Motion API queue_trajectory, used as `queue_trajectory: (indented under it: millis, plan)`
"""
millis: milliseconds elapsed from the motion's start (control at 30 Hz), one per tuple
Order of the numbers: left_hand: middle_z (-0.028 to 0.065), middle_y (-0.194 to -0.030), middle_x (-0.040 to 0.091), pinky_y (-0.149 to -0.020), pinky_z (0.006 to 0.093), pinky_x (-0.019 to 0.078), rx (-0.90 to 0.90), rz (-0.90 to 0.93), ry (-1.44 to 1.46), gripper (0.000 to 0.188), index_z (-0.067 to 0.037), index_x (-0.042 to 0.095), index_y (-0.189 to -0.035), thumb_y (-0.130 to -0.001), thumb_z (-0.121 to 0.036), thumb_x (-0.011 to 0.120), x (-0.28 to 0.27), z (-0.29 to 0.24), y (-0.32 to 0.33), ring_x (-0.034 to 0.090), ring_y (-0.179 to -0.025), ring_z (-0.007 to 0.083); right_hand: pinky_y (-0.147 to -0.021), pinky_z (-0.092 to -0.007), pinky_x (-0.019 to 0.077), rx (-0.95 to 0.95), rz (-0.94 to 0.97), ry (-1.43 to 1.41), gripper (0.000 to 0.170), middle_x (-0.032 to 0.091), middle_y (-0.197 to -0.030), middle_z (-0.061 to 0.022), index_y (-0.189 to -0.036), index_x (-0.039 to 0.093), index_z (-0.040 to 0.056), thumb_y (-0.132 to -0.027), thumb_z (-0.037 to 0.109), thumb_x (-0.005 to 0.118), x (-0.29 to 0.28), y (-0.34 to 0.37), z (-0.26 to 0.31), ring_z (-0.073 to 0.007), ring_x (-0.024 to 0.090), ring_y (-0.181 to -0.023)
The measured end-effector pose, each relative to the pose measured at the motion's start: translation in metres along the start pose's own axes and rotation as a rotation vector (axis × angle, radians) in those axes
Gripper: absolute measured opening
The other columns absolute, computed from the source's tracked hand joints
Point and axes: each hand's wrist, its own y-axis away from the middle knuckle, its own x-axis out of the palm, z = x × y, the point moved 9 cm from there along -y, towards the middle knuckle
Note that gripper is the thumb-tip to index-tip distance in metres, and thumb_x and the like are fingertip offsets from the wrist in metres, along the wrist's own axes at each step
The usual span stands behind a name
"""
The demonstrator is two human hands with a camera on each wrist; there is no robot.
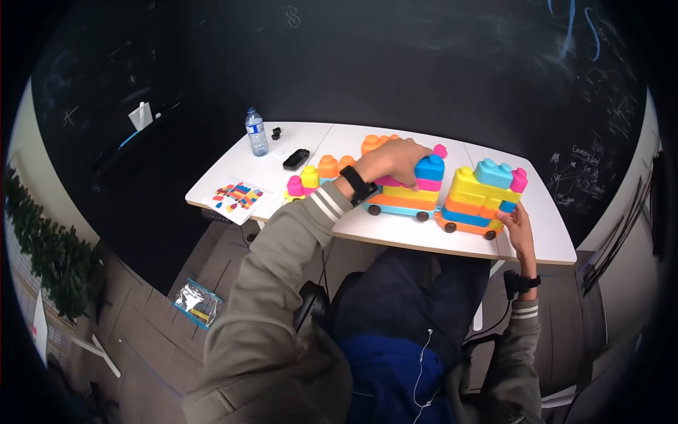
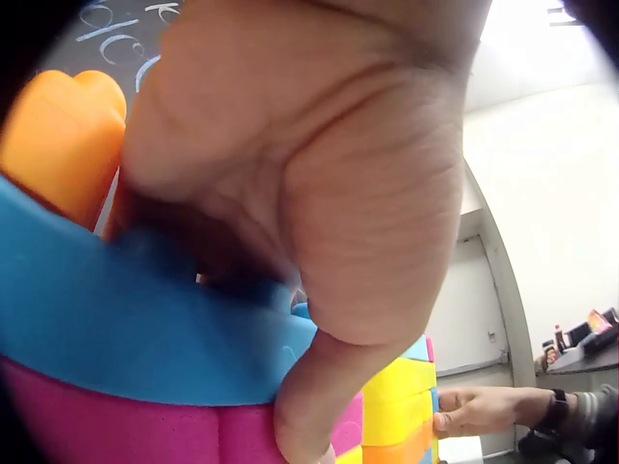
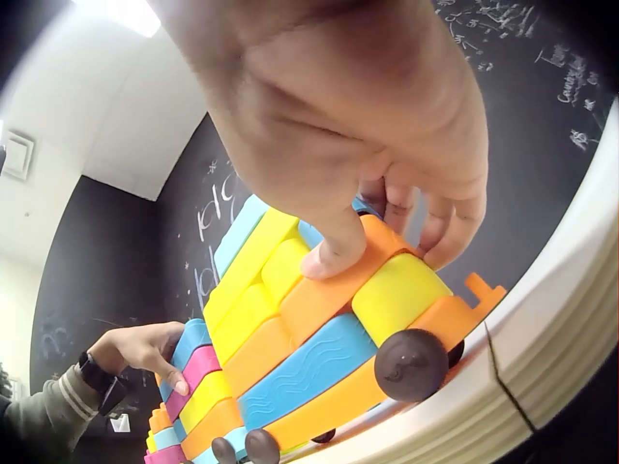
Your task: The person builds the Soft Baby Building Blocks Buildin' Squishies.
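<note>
Two wheeled cars of stacked blocks stand end to end on the white table. My left hand (image 1: 401, 162) reaches over the middle car (image 1: 409, 198) and grips its upper blocks from above. In the left wrist view its thumb presses the side of the blue block (image 2: 145, 338) and the pink one (image 2: 126, 425) below; the other fingertips are hidden. At the right car (image 1: 470, 201), my right hand (image 1: 521, 230) holds the outer end. The right wrist view shows that thumb on the yellow and orange blocks (image 3: 343, 266), with the fingers round the far side.
Lower pink, yellow and orange blocks (image 1: 328, 167) stand left of the middle car. Further left are a printed picture sheet (image 1: 238, 198), a black case (image 1: 296, 160), a water bottle (image 1: 256, 133) and a small black object (image 1: 276, 133). Behind the table (image 1: 540, 244) rises a blackboard.
</note>
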Motion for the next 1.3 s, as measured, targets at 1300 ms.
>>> queue_trajectory:
  millis: [1300]
  plan:
    - [0.0218,-0.125,0.074,-0.095,0.0428,0.0593,-0.026,0.033,-0.005,0.087,-0.007,0.053,-0.154,-0.079,-0.028,0.093,0.014,-0.012,-0.001,0.073,-0.113,0.0363,-0.110,-0.0350,0.0501,0.029,-0.042,0.036,0.055,0.070,-0.130,-0.0105,-0.155,0.048,0.0019,-0.105,0.013,0.068,-0.004,-0.004,-0.007,-0.0179,0.065,-0.122]
